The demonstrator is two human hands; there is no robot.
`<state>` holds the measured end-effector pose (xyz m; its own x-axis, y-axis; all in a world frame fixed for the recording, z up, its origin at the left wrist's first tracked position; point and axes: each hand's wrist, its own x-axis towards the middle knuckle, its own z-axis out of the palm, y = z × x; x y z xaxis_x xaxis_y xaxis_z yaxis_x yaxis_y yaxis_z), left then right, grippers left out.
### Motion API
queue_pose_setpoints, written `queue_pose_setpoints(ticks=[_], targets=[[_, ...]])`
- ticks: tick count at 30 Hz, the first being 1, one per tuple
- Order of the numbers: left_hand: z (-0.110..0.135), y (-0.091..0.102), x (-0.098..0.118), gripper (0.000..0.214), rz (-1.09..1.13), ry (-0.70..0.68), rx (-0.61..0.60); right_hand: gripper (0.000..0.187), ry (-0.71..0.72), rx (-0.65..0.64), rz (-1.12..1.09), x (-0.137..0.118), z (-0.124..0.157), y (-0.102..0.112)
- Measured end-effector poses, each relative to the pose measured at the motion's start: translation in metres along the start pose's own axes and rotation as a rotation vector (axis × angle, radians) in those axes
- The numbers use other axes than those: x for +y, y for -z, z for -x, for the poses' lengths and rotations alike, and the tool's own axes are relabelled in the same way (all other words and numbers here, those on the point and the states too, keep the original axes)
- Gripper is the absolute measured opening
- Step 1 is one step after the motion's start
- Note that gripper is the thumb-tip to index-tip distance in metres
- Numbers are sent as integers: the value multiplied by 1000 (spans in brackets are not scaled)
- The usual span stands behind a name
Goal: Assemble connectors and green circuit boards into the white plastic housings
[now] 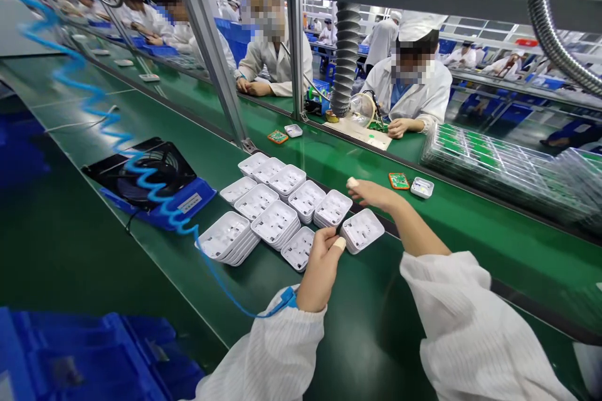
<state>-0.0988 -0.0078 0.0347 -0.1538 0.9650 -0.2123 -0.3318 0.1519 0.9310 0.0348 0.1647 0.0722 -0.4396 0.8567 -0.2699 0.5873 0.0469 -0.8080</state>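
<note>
Several stacks of white square plastic housings (275, 222), with small dark parts inside, stand together on the green bench. My left hand (320, 269), with a blue wrist strap (286, 299), is beside the nearest stack (297, 249). Its fingers are pressed together by the thumb, and what they hold, if anything, is hidden. My right hand (374, 194) reaches over the belt's near edge, past a separate housing stack (363, 230). Its fingers are partly stretched out, with nothing visible in them. Pale finger cots cover a digit on each hand.
A green conveyor belt (324, 153) carries an orange-edged circuit board (399, 181) and a white housing (422, 187). Left are a black fan (145, 169) and a coiled blue cord (141, 169). Clear trays (489, 163) and a co-worker (409, 88) are across; a metal post (207, 44) rises nearby.
</note>
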Motion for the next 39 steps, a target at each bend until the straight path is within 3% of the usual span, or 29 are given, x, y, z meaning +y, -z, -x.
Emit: queue_pose_setpoints(ticks=[2, 4, 8, 11, 15, 18, 21, 23, 26, 30, 34, 37, 39], targets=[[8, 0, -5, 23, -15, -3, -3, 52, -72, 71, -39, 13, 21, 13], [16, -3, -14, 19, -31, 18, -26, 57, -168, 63, -63, 30, 46, 21], [24, -14, -32, 14, -8, 144, -105, 59, -309, 3, -124, 59, 86, 7], [19, -25, -43, 17, 7, 193, -113, 53, -248, 20, -231, 58, 93, -17], [5, -36, -51, 25, -3, 161, -43, 50, -95, 88, -216, 42, 79, -39], [0, -39, -54, 30, -30, 152, -22, 52, -2, 163, -78, 42, 77, -32], [4, -40, -56, 31, -97, 155, -55, 48, -13, 288, 157, 64, 91, -3], [14, -42, -58, 28, -184, 129, -143, 46, -121, 391, 296, 86, 108, 21], [32, -48, -58, 19, -330, 76, -390, 42, -263, 509, 392, 114, 144, 44], [50, -53, -53, 16, -482, 46, -663, 33, -191, 576, 383, 135, 209, 39], [52, -55, -48, 16, -614, -41, -691, 24, -296, 766, 542, 153, 279, 25], [49, -64, -50, 15, -722, -177, -701, 21, -365, 708, 589, 167, 306, 14], [47, -75, -55, 14, -816, -302, -722, 21, -344, 680, 587, 171, 305, 8]])
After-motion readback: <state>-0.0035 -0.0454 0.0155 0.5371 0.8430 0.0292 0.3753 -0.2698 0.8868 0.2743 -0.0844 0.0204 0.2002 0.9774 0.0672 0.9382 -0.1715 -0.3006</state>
